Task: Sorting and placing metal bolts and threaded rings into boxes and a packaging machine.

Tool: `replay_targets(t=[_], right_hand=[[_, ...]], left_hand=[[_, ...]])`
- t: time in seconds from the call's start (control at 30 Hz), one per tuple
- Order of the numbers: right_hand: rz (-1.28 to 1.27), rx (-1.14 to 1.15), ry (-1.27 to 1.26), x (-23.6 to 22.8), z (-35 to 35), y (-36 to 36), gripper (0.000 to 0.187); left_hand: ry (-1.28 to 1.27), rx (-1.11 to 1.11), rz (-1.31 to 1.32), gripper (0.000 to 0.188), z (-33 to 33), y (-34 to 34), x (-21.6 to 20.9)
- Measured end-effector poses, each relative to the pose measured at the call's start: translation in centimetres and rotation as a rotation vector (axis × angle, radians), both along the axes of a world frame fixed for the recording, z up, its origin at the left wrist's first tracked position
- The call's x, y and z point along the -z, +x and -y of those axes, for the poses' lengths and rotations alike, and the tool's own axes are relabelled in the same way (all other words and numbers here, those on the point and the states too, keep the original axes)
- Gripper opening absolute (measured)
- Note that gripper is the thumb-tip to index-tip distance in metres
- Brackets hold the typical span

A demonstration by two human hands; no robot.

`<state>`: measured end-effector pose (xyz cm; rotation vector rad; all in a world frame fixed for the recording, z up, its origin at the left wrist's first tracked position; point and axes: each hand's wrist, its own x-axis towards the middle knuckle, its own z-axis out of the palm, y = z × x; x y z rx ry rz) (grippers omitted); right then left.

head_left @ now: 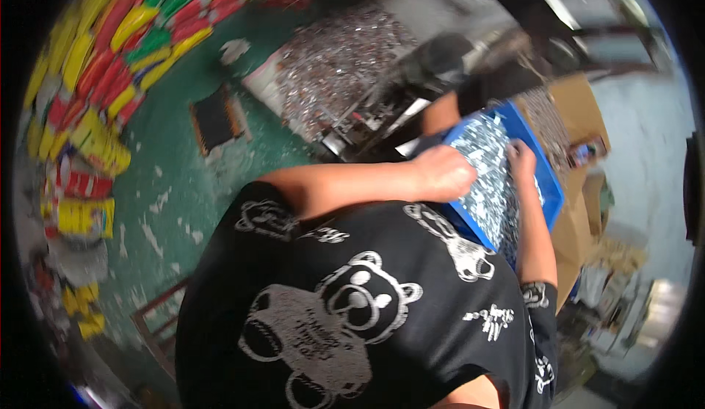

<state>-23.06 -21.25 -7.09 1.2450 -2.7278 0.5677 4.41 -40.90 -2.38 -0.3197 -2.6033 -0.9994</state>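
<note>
A blue plastic bin [545, 181] full of small shiny silver metal pieces [485, 170] stands in front of me on the right. My left hand [445, 175] is over the bin's left edge with its fingers curled into a fist; whatever it may hold is hidden. At the bin's right side, my right hand [523, 162] reaches over the metal pieces. Its fingers are bent together at the pieces, and I cannot make out what is between them.
A dark machine [396, 86] stands just beyond the bin, with a bare limb [440, 112] partly hidden there. Behind it lies a heap of metal bits [334, 64] on a sheet. Cardboard boxes [576, 111] stand right; colourful sacks [95, 78] are stacked far left. A dark mat [213, 120] lies on the green floor.
</note>
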Motion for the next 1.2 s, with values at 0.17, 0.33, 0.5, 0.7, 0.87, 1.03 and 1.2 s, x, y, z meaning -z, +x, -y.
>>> replay_targets(t=[0.17,0.33,0.5,0.7,0.87,1.03,1.2], right_hand=[[0.312,0.217,-0.158,-2.7,-1.4,1.4,0.027],[1.031,0.197,-0.402,-11.3,9.6,10.9,0.027],[0.720,-0.012,-0.422,-11.6,17.0,9.1,0.035],[0.711,-0.025,-0.613,-11.8,5.2,9.5,0.036],[0.640,0.405,-0.758,-9.3,-15.1,11.6,0.028],[0.362,0.984,-0.928,-7.2,-33.2,18.1,0.025],[0.072,1.364,-0.066,1.2,-43.3,23.2,0.028]], left_hand=[[0.038,0.081,-0.061,0.015,0.5,0.0,0.2],[0.055,0.066,-0.094,0.017,1.3,0.1,0.5],[-0.001,0.098,-0.023,0.012,0.7,0.1,-1.2],[-0.047,0.098,0.079,0.011,0.4,-0.2,-1.4],[-0.097,-0.037,0.154,0.018,-1.0,-0.2,-1.9],[-0.075,-0.045,0.101,0.017,-0.4,-0.1,-1.0],[-0.119,-0.003,0.115,0.017,-1.2,-1.0,-1.2]])
